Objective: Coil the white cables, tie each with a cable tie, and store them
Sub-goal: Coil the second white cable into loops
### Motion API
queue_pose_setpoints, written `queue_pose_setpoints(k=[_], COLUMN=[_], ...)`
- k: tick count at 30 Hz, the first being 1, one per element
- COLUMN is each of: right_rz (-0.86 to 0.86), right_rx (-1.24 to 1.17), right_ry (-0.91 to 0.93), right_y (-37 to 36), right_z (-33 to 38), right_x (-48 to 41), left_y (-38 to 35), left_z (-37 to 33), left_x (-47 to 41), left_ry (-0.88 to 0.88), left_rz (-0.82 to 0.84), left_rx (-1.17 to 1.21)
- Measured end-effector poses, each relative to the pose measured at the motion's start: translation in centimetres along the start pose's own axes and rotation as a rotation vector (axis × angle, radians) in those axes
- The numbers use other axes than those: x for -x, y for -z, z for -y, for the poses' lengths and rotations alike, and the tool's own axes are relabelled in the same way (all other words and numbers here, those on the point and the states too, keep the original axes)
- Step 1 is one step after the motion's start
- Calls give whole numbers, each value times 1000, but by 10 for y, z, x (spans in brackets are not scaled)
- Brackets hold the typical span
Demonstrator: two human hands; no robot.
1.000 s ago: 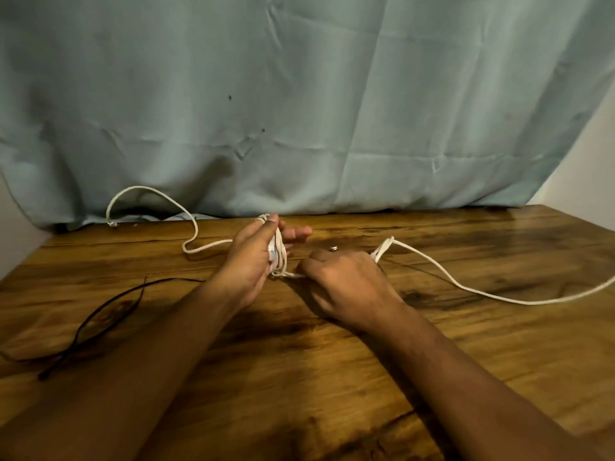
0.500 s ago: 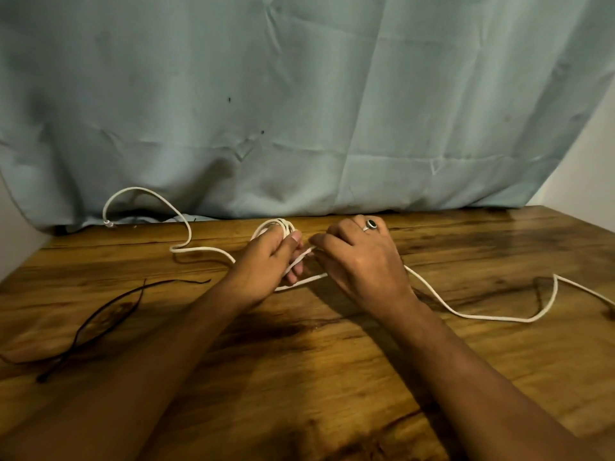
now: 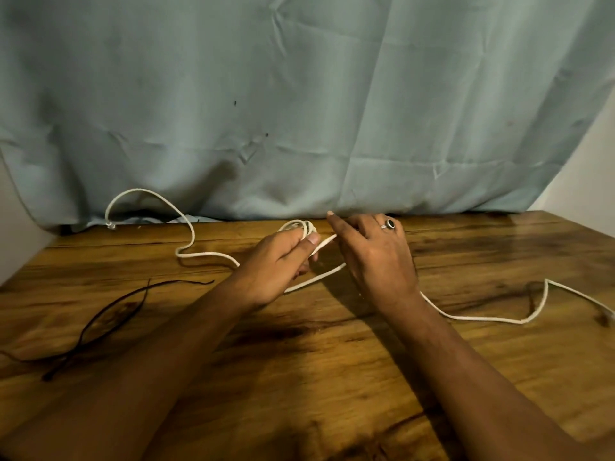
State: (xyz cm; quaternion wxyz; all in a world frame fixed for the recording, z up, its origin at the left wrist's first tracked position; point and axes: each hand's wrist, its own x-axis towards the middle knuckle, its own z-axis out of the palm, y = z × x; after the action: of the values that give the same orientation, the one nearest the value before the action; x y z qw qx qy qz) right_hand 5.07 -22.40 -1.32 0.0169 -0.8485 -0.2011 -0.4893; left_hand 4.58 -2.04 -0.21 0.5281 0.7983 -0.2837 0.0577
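Slack of the white cable (image 3: 482, 318) is shorter than one second ago. Then it ran off the right edge of the table (image 3: 332, 377); now its end lies on the wood near that edge, past a sharp kink. The right hand (image 3: 376, 257) has risen from the wood and brought a new turn to the coil (image 3: 299, 226), so the coil has grown by about one loop.

The left hand (image 3: 279, 261) holds this coil near the middle of the back edge, with fingers curled round the loops and the thumb pressed on a strand. The right hand's fingers are nearly straight above the strand. I cannot tell if the thumb pinches it below, because the back of the hand hides it.

I judge the coiling is perhaps half done: one tail goes to the back left corner, the other to the right edge. The thin black cable ties (image 3: 109, 314) wait untouched near the left edge. Room is good toward the front edge and on the right. The curtain (image 3: 299, 111) hangs close along the back edge, so I would pull slack forward.
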Motion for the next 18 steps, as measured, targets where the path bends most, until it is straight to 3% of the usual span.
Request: queue_pose_setpoints(k=[8, 12, 18], right_rz=[120, 325, 339], right_rx=[116, 95, 75], right_ry=[-358, -582, -671], right_y=[-3, -3, -8], right_z=[-25, -32, -40], right_x=[4, 12, 17], left_y=[-9, -12, -1], left_z=[-24, -25, -20], left_x=[2, 4, 2], left_ry=[28, 106, 177], left_rz=[118, 189, 214], left_rx=[281, 525, 951])
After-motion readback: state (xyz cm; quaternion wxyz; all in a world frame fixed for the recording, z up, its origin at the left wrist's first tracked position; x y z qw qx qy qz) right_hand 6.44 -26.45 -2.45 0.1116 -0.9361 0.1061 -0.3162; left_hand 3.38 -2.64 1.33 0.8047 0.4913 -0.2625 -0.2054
